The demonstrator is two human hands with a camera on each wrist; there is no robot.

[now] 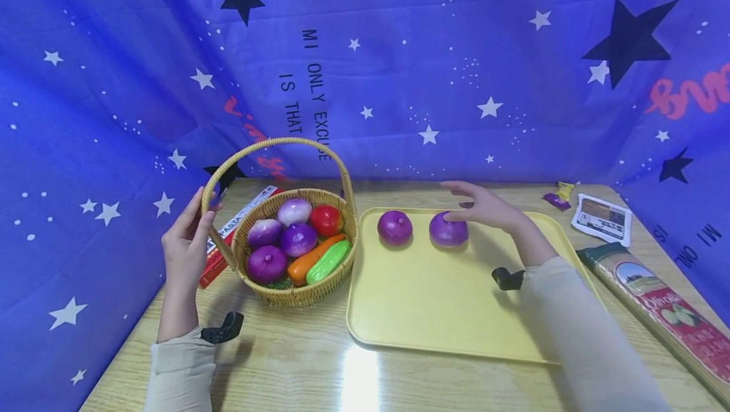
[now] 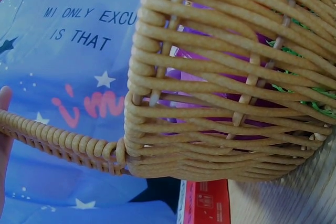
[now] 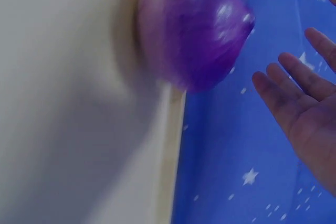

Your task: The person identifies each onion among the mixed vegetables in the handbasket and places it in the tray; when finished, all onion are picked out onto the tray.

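My left hand [image 1: 191, 231] grips the left side of the wicker basket's handle [image 1: 285, 141], thumb in front and fingers behind; the handle [image 2: 58, 140] crosses the left wrist view beside the basket wall [image 2: 210, 129]. The basket [image 1: 296, 295] holds several purple onions, a tomato [image 1: 326, 220], a carrot [image 1: 308, 261] and a cucumber [image 1: 329, 262]. On the yellow tray [image 1: 433, 310] lie two purple onions [image 1: 395, 227] [image 1: 448, 231]. My right hand [image 1: 456, 199] hovers over the right onion with fingers spread. In the right wrist view the fingers [image 3: 299, 103] are straight and apart from that onion [image 3: 194, 30].
A red pasta box [image 1: 228, 241] lies behind the basket on the wooden table [image 1: 285, 361]. A long pasta packet [image 1: 661, 304], a leaflet [image 1: 601, 218] and small wrappers [image 1: 557, 199] lie right of the tray. Blue star cloth [image 1: 399, 70] walls in the back and sides.
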